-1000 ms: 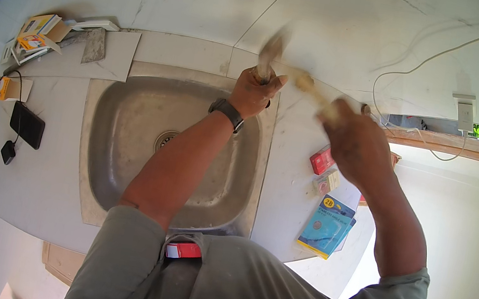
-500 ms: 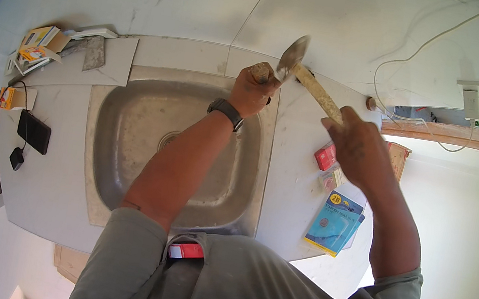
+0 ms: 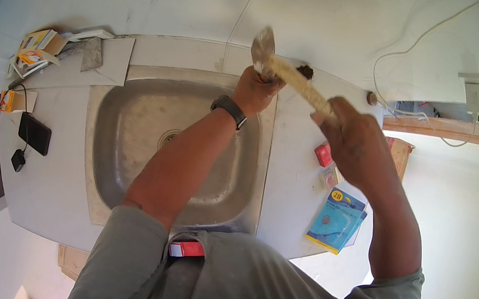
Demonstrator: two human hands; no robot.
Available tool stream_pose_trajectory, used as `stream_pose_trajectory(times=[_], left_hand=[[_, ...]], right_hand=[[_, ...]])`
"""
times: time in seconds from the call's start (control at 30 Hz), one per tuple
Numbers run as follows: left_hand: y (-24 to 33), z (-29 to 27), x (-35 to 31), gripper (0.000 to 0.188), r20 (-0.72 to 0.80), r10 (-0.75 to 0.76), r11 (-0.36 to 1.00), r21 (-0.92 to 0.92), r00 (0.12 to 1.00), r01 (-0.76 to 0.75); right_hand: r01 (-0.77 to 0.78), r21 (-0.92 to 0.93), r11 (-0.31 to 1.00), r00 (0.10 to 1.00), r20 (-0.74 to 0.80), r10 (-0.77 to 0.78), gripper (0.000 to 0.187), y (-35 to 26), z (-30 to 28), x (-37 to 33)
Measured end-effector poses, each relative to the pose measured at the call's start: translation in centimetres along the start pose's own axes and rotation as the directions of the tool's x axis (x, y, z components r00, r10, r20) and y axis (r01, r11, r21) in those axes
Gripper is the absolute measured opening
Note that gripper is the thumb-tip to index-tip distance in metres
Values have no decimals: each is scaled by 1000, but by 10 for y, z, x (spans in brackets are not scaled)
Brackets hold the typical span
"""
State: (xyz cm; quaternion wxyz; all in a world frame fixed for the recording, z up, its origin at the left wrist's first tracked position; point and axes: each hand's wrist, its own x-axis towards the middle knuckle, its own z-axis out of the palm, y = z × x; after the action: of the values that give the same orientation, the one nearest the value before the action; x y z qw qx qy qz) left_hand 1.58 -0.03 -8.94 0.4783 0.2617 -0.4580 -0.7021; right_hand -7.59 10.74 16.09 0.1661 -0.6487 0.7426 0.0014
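Hammer [image 3: 293, 76] with pale wooden handle and dull metal head is raised above the back rim of the steel sink [image 3: 125, 149], so a striking step seems in hand. Right hand [image 3: 352, 140] clenches the handle; left hand [image 3: 256, 89] is closed near the head, on what I cannot tell. The next blow needs careful aim.

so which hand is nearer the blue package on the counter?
Right. The right hand grips the hammer handle just above the blue package; the left hand is farther off, at the sink back rim.
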Motion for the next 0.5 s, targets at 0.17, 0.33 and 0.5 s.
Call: stream_pose_trajectory(times=[0.17,0.33,0.5], left_hand=[[-1,-9,3,20,65,-164,964,220,984,146],[-4,-1,3,43,46,-58,997,51,997,56],[-2,-5,1,36,31,-110,971,217,993,101]], right_hand=[[153,452,879,911,-409,52,36,2,-10,-13],[-41,18,999,997,-70,42,33,4,11,-4],[-62,287,956,976,-182,118,32,3,-13,-14]])
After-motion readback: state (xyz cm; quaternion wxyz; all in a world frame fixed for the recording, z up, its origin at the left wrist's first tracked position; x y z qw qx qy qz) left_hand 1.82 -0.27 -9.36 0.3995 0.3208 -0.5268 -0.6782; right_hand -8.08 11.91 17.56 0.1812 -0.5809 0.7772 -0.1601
